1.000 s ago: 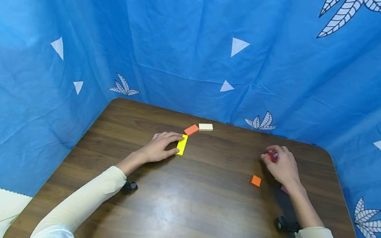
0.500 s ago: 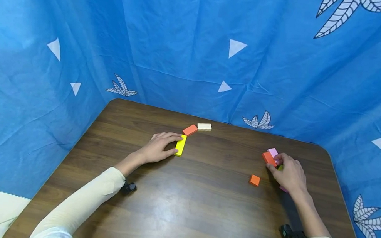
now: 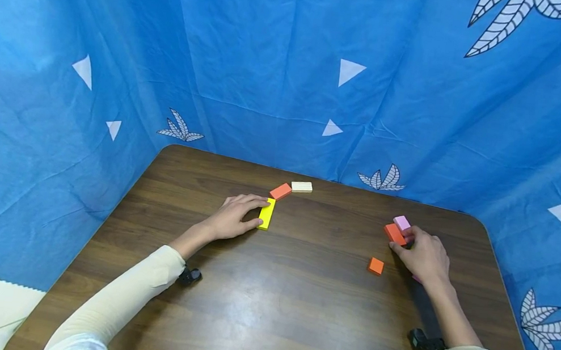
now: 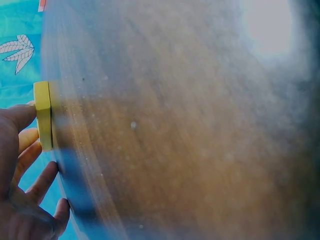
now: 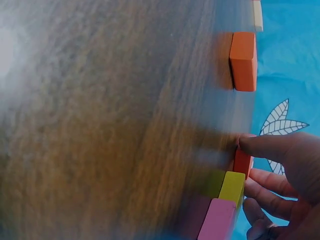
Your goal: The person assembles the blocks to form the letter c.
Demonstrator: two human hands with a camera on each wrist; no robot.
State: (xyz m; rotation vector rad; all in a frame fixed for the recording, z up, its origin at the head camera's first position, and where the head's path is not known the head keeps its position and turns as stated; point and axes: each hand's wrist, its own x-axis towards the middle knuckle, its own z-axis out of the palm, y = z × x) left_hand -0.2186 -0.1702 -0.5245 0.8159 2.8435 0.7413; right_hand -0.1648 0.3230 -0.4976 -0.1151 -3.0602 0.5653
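My left hand (image 3: pixel 231 216) pinches a flat yellow block (image 3: pixel 267 214) lying on the table, index fingertip near its far end and thumb near its near end. The left wrist view shows the yellow block (image 4: pixel 43 115) edge-on beside the thumb. My right hand (image 3: pixel 426 256) pinches a red-orange block (image 3: pixel 395 234) between thumb and fingers. A pink block (image 3: pixel 401 223) lies right behind it. In the right wrist view, a yellow-green block (image 5: pixel 232 187) and a magenta block (image 5: pixel 218 220) stand close to the fingers; the hand mostly hides these in the head view.
A small orange block (image 3: pixel 376 266) lies left of the right hand. Beyond the yellow block, a coral block (image 3: pixel 281 191) and a cream block (image 3: pixel 302 187) form a bent line with it. The wooden table (image 3: pixel 266 310) backs onto a blue curtain (image 3: pixel 271 71).
My right hand has drawn back a little to the right and nearer, uncovering the red-orange block and the pink block. The left hand stays on the yellow block.
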